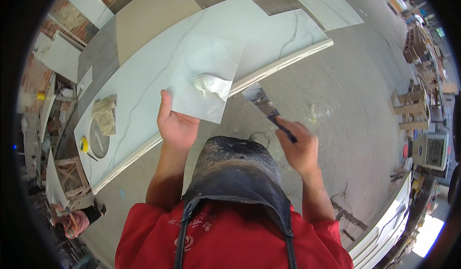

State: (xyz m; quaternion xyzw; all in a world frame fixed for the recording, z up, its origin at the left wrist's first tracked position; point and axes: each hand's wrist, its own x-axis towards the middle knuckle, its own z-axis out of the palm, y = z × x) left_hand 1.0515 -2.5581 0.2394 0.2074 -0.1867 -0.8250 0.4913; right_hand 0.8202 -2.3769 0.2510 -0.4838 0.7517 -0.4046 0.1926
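My left hand (179, 128) grips the lower left edge of a flat white square board (192, 101), thumb on top and fingers underneath. A glossy lump of white paste (210, 85) sits near the board's right edge. In my right hand (301, 146), a putty knife (261, 102) is held by its dark handle, its wide smeared blade pointing up and left, apart from the board. Behind the board lies a large white slab (144, 89) with grey veins. A pale strip (288, 67) runs along the slab's near edge.
At the slab's left end rest a crumpled beige cloth (104, 115), a round grey dish-like item (99, 139) and a yellow roll (84, 144). Wooden crates (414, 111) and a boxy fan unit (434, 150) stand at right. Another person (74, 222) is at lower left.
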